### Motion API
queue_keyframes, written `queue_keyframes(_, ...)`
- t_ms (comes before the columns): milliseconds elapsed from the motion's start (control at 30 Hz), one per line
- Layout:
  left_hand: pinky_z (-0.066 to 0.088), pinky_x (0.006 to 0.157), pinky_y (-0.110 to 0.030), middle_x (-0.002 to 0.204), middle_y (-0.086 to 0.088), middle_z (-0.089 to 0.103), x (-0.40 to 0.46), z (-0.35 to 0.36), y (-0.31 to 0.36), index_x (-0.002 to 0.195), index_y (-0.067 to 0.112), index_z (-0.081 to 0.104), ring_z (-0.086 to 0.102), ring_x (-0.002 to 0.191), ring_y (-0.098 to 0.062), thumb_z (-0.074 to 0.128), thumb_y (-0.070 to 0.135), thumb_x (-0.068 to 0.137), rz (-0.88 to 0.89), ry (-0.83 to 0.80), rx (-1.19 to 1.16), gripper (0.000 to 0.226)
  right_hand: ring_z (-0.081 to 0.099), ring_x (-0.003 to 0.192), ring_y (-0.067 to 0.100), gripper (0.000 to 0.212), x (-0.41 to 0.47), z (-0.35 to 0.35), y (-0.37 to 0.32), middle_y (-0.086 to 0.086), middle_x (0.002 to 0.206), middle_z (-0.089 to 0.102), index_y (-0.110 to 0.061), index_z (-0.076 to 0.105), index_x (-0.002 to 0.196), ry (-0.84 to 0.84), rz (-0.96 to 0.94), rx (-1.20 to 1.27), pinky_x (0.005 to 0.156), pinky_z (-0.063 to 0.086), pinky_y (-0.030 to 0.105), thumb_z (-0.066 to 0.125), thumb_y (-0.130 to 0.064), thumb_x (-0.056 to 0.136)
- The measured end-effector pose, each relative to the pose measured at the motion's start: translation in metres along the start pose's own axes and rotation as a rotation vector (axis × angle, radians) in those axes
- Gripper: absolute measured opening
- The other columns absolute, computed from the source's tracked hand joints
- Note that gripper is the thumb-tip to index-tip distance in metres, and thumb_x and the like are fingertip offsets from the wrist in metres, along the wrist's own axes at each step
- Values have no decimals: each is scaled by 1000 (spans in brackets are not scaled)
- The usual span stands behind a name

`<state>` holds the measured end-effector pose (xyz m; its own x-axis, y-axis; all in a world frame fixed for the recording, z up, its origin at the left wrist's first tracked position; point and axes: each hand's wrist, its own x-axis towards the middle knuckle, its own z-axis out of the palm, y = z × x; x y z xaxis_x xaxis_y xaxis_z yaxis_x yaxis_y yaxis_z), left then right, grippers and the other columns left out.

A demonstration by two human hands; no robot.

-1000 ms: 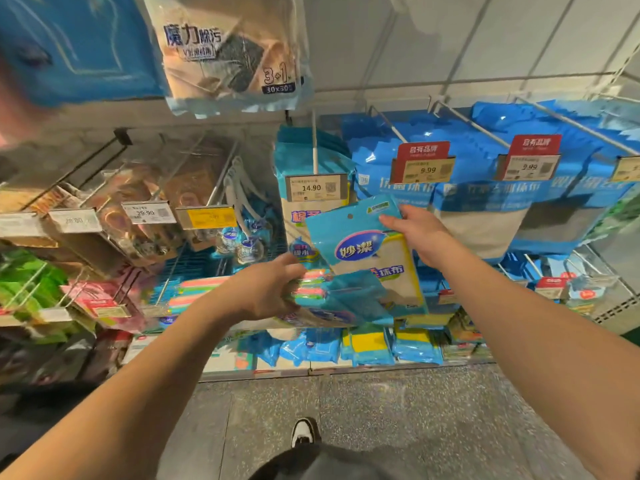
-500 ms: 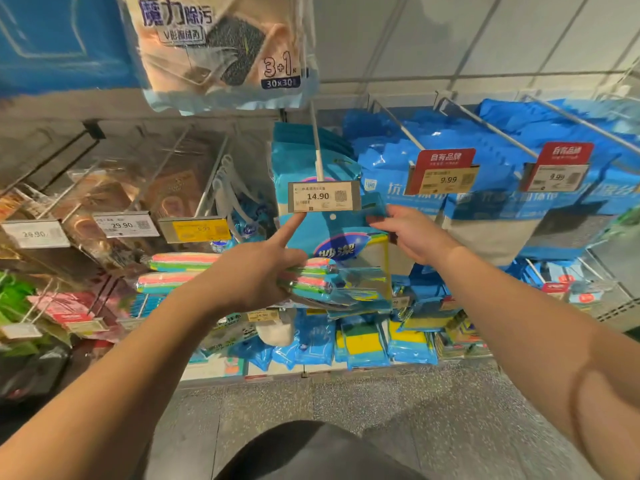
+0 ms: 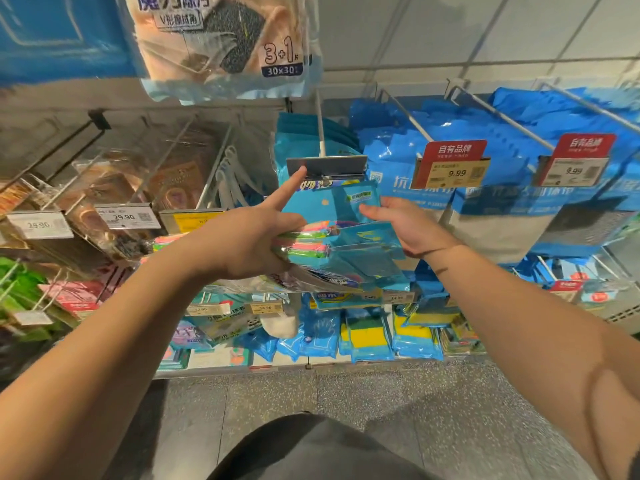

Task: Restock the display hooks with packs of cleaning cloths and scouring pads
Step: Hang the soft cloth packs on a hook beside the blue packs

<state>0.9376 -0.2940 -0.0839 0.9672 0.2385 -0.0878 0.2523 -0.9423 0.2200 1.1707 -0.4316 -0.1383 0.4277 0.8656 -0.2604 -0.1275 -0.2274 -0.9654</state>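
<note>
My left hand (image 3: 249,240) grips a stack of cloth packs (image 3: 311,244) with pink and green stripes, and its index finger points up, pushing the price tag holder (image 3: 327,166) so that it tips upward. My right hand (image 3: 405,226) holds a blue cloth pack (image 3: 341,206) by its right edge, with the pack's top just under the tipped tag at the end of the display hook (image 3: 320,129). More teal packs (image 3: 301,140) hang behind on that same hook.
Blue packs with red 9.99 tags (image 3: 453,164) hang on hooks to the right. Clear-wrapped goods with 29.90 tags (image 3: 126,216) hang to the left. A large 3+1 cloth pack (image 3: 225,46) hangs overhead. Yellow sponge packs (image 3: 367,334) fill the bottom row above the grey floor.
My left index finger has flipped the 14.90 tag upward, so its face no longer shows. My right hand has lifted the blue pack to just under the hook's tip.
</note>
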Motion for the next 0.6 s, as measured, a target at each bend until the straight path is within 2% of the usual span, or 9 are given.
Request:
queue_keyframes(33,55,74,-47,157,30,-33,0,-2,1,104,24,62,70,92,-26,79,25,81,-3,-8,-2,29,66,86,-2,50,0,-1,1,-4,105,72,3,58,124,11,7,-38,80,50,8,72,-27,87)
queue_keyframes(67,54,74,-47,158,30,-33,0,-3,2,104,24,62,70,91,-25,79,26,82,-3,-13,-4,28,70,84,1,39,1,0,1,-5,98,76,1,62,118,9,11,-29,76,52,13,71,-24,88)
queue_keyframes(133,54,74,-45,158,30,-32,0,-4,2,103,25,62,70,90,-24,79,28,82,-4,-13,-6,27,70,74,-1,10,1,-1,1,-9,83,76,-8,65,103,10,29,16,66,50,10,62,-12,95)
queue_keyframes(233,54,74,-45,156,33,-33,0,-5,3,104,25,62,70,90,-25,79,29,81,-8,-9,4,28,67,66,-8,11,-6,5,-9,-14,76,73,-12,62,97,34,1,46,57,46,5,53,-5,100)
queue_keyframes(300,55,75,-45,154,36,-33,-1,-6,3,109,29,63,70,92,-25,80,32,82,-15,-8,-1,32,64,72,-10,12,-10,11,-17,-8,99,72,-8,60,110,57,3,56,53,43,2,54,-8,100)
queue_keyframes(333,55,76,-45,153,38,-33,-1,-6,3,110,31,63,70,93,-25,80,32,81,-13,-7,-3,33,63,76,-7,25,-11,14,-20,-4,112,67,-1,57,123,75,5,72,52,43,2,55,-9,100)
queue_keyframes(367,55,76,-46,152,40,-34,-1,-6,3,109,31,63,70,94,-26,80,32,81,-8,-6,-9,33,63,74,-6,33,-11,17,-23,-3,112,65,4,52,131,74,0,81,51,43,3,54,-8,100)
queue_keyframes(467,54,76,-45,149,43,-33,0,-7,1,103,28,62,70,92,-25,79,28,79,10,4,-32,30,60,49,-10,14,-13,21,-29,-8,72,67,-2,54,114,53,-10,134,47,41,4,47,-2,102)
queue_keyframes(600,54,78,-45,152,41,-32,1,-7,-3,107,30,63,70,97,-23,80,30,80,26,-4,-41,33,59,44,-8,11,-17,24,-33,-3,69,63,-1,56,105,67,-39,189,44,41,6,45,2,102)
